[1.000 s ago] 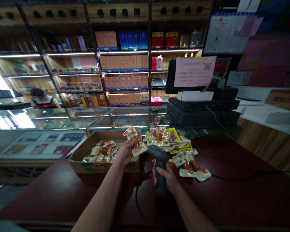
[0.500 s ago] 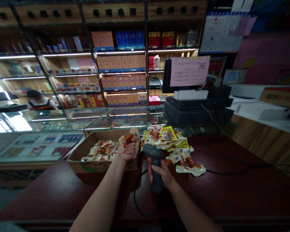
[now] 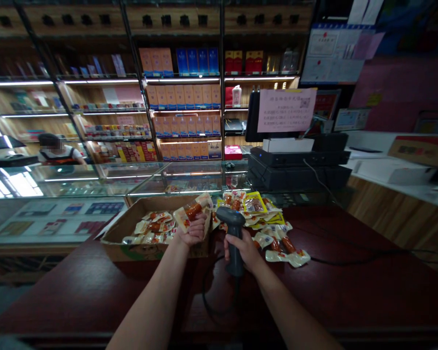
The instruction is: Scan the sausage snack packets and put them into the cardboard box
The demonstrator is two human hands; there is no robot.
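Note:
My left hand (image 3: 193,232) is closed on a packaged sausage (image 3: 193,211) in a clear and cream wrapper, held over the right end of an open cardboard box (image 3: 117,250). More packaged sausages (image 3: 155,227) lie inside that box. Around the grip of a dark grey barcode scanner (image 3: 234,243) my right hand (image 3: 246,250) is wrapped, with the scanner's head pointing left toward the held packet. Right of the scanner lie several loose sausage packets (image 3: 287,244). Behind them is a pile of yellow-edged and cream packets (image 3: 253,203).
A dark red table (image 3: 350,296) carries these things, and a black cable (image 3: 350,263) runs across its right side. Beyond stand a glass counter (image 3: 193,168) and a monitor with a pink paper sheet (image 3: 286,111). At the far left is another person (image 3: 60,150).
My left hand has turned the packaged sausage so more of its wrapper shows to the left. The barcode scanner in my right hand has risen slightly and is more upright.

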